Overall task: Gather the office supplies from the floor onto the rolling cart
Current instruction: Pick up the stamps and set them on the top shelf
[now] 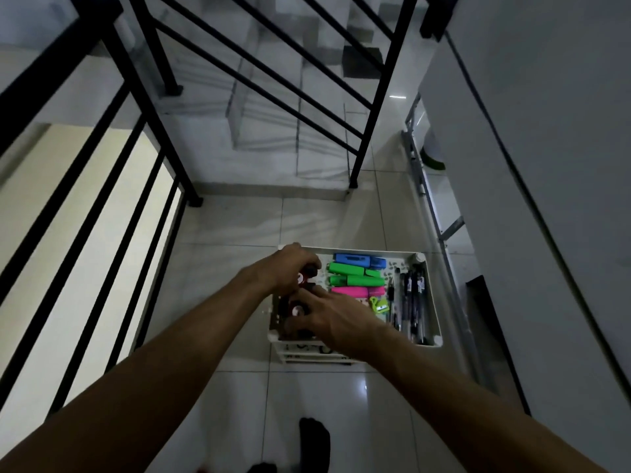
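While both arms reach forward and down over a tiled floor (239, 227), a black stair railing (112, 172) runs along the left side and a second railing section (372, 107) stands ahead, before a flight of steps. A folded metal ladder (440, 233) leans along the grey wall at right.

A white rolling cart (431, 303) stands on the floor directly below the hands, its top tray loaded. In the tray's far part lie a blue highlighter (358, 260), two green highlighters (351, 274) and a pink highlighter (355, 291), side by side. Several dark pens (411, 298) lie lengthwise along the tray's right wall. A small lime-green sharpener (379, 305) sits between the pink highlighter and the pens.

Left hand (290, 268): over the tray's left far corner, fingers curled round a dark marker with a red-and-white end (303, 278).

Right hand (327, 315): over the tray's left near part, fingers bent down onto a cluster of dark markers (296, 310), one showing a pale round end. Whether it grips one or only rests on them cannot be determined; the cluster is in shadow.

A dark-socked foot (314, 442) stands on the tiles just short of the cart.
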